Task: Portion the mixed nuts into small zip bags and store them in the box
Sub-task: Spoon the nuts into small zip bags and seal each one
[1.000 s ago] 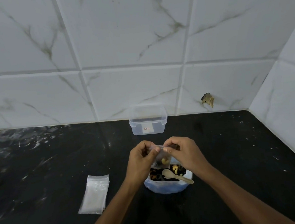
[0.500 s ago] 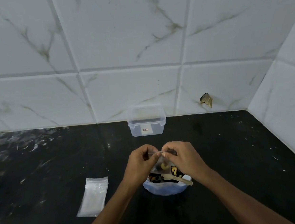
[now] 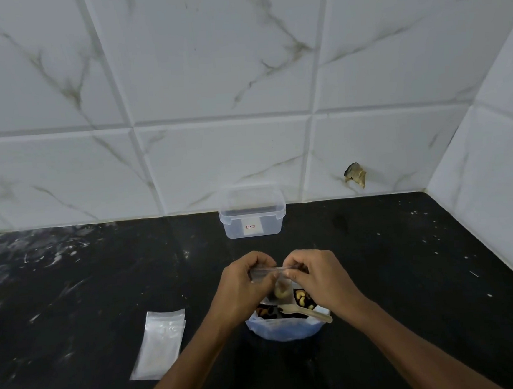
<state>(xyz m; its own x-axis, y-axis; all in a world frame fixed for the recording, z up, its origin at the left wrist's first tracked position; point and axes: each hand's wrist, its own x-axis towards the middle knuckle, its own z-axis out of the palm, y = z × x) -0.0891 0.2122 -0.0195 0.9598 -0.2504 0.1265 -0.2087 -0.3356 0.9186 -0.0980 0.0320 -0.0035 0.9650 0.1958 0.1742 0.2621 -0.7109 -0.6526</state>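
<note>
A small clear zip bag (image 3: pixel 279 287) with a few nuts in it hangs between my two hands above a white bowl (image 3: pixel 286 330) of mixed nuts. My left hand (image 3: pixel 241 290) pinches the left end of the bag's top strip. My right hand (image 3: pixel 314 278) pinches the right end. A wooden spoon (image 3: pixel 304 311) lies in the bowl with its handle pointing right. The clear plastic box (image 3: pixel 252 214) stands open against the wall, beyond my hands. A stack of flat unused zip bags (image 3: pixel 159 343) lies on the counter to the left.
The black counter (image 3: pixel 407 259) runs to a white tiled wall behind and on the right. A chipped spot (image 3: pixel 355 175) marks the wall tile right of the box. Pale smears cover the counter's far left.
My hands with the bag have stayed over the bowl; my fingers have shifted slightly along the bag's top strip. The view has tilted a little.
</note>
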